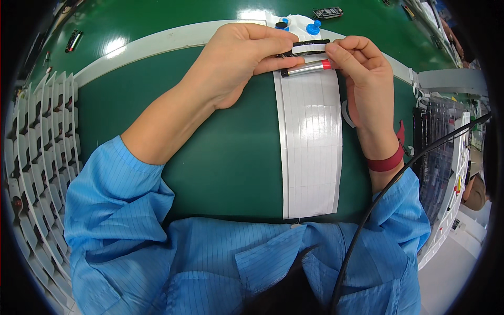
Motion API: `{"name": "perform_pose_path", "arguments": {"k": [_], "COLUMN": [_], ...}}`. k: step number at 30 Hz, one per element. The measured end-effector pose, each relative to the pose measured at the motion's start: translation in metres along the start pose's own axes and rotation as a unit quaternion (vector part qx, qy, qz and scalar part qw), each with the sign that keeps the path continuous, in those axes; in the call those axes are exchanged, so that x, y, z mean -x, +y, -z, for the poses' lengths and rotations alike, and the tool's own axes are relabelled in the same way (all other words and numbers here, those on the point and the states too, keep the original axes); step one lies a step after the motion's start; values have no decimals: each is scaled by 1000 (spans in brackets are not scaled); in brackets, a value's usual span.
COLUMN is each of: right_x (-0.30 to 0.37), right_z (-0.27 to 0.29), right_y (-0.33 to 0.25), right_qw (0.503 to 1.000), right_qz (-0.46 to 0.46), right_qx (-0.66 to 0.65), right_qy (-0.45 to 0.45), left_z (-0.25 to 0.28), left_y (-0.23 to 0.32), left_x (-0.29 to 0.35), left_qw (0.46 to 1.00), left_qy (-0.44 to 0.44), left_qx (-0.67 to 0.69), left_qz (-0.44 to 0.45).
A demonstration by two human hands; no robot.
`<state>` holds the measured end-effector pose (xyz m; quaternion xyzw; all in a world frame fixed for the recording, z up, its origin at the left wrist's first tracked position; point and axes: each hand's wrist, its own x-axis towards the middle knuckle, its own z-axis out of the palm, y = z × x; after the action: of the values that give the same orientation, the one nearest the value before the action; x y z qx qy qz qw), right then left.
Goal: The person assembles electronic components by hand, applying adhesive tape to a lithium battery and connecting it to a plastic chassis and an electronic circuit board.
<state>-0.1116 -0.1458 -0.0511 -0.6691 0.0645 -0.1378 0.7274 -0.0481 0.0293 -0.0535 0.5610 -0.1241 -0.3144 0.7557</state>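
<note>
Green matting (226,168) spreads across the middle of the frame. At upper centre I register one slim black part (316,41) with one white strip (310,48) along it, located between two hands. Left hand (226,60): fingers narrow, holding the part's left end. Right hand (370,73): thumb and fingertip pinched on the strip's right end. Just below: one silver marker (311,67) with red and black ends; I cannot tell whether the left fingers also hold it. Below that: one white sheet (313,142), reaching lower centre. Just above the part: two blue knobs (314,28). Outward: one circuit board (328,12), top edge; one slotted rack (44,126), left edge.
</note>
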Motion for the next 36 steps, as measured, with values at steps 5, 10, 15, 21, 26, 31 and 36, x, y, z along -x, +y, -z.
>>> {"name": "perform_pose_path", "arguments": {"k": [5,10,15,21,26,31,36], "right_x": [0,-2,0,5,5,2,-5], "right_z": [1,1,-1,-5,-6,-2,4], "right_y": [2,1,3,3,-4,-1,-3], "right_qw": [1000,1000,1000,997,996,991,980], "right_qz": [-4,7,14,57,53,94,97], "right_qx": [-1,11,-1,50,76,96,170], "right_qy": [6,2,15,21,11,-12,27], "left_z": [1,1,1,-1,-3,-3,-4], "left_y": [-1,-3,0,-2,-3,-5,-1], "left_x": [-1,-4,-2,1,4,5,6], "left_qw": [1000,999,1000,1000,997,996,996], "left_qy": [-4,-3,-8,-2,23,32,6], "left_qx": [6,36,6,-29,-61,-61,-60], "left_qz": [12,-19,2,-11,-29,-63,-68]}}
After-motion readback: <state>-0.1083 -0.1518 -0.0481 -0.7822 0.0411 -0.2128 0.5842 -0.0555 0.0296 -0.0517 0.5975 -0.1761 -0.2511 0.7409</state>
